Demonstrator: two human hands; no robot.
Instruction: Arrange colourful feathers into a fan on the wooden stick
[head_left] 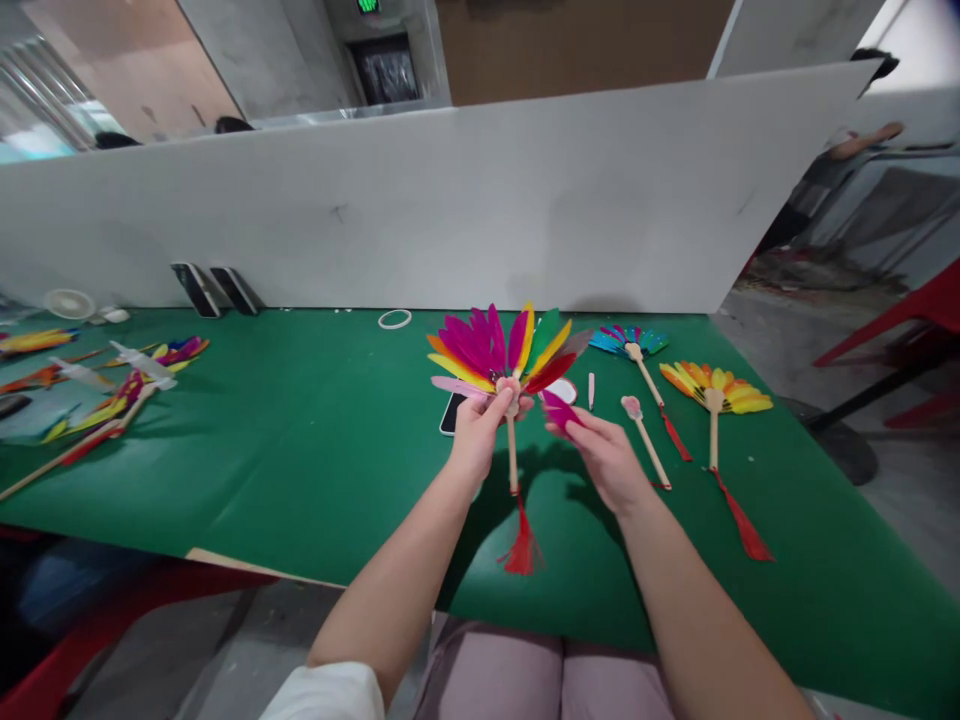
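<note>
Magenta feather [559, 411] sits pinched in right hand [609, 458], beside fan [496, 352] gripped in left hand [475, 436].

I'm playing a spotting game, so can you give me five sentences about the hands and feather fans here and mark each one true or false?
1. The left hand holds the many-coloured fan. True.
2. The right hand holds a green feather. False: it holds a magenta feather.
3. A red tassel hangs below the held fan. True.
4. The yellow-and-orange fan lies on the floor. False: it lies on the green table.
5. A handle without feathers lies near the yellow-and-orange fan. True.
</note>
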